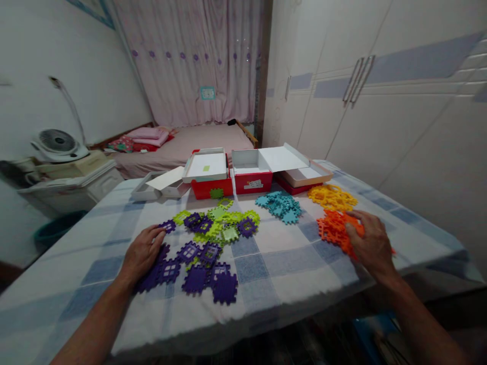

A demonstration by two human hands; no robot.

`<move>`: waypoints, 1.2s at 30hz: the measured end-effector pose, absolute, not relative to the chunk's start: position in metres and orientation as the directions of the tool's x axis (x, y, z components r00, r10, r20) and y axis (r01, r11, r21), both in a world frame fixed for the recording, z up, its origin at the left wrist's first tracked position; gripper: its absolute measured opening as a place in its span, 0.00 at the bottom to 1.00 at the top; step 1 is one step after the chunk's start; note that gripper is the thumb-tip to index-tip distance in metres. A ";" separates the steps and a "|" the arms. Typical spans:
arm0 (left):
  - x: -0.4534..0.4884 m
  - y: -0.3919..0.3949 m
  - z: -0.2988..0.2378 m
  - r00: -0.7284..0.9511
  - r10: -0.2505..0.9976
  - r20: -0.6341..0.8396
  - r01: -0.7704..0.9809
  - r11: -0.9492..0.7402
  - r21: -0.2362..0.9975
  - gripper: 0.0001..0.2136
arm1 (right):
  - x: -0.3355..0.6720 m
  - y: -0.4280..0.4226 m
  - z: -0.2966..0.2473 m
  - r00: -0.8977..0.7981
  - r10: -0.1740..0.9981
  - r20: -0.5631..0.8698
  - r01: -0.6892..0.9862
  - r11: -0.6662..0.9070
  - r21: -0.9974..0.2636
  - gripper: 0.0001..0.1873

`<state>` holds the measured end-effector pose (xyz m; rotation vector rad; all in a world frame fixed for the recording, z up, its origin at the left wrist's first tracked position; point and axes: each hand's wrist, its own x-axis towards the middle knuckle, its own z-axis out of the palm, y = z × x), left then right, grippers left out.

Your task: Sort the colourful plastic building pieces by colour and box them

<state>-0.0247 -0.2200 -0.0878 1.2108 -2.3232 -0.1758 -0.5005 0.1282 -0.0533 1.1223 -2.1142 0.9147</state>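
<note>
My left hand (141, 252) lies at the left side of the purple interlocking tiles (196, 280), its fingers stretched out and its fingertips at a small purple window tile (167, 226). It seems to hold nothing. My right hand (370, 242) rests over the right side of a pile of orange interlocking tiles (332, 227), thumb apart from the fingers. Some of the orange tiles are hidden beneath it. Lime-green tiles (213, 230) are heaped behind the purple ones, with several purple tiles mixed in. Teal tiles (281, 205) and yellow tiles (331, 196) form separate piles towards the right.
Across the table's back stand a red box with a white lid tray (207, 166), an open red box (253, 181), another shallow box (306, 175) and a low grey-white box (146, 188). A checked cloth (283, 276) covers the table. Wardrobe doors (411, 132) rise on the right.
</note>
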 end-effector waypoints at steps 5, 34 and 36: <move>-0.028 -0.216 -0.086 -0.467 -0.789 0.400 -0.725 0.600 0.337 0.23 | -0.445 0.074 -0.042 -0.345 -0.677 0.650 -0.921 0.110 -0.374 0.18; -0.063 -0.186 -0.040 -0.642 -0.573 0.508 -0.582 0.797 0.163 0.19 | -0.332 -0.051 -0.047 0.198 -0.855 0.480 -0.822 -0.411 -0.394 0.19; -0.080 -0.183 -0.033 -0.735 -0.524 0.430 -0.521 0.843 0.135 0.24 | -0.326 -0.053 -0.054 0.256 -0.858 0.445 -0.833 -0.429 -0.348 0.20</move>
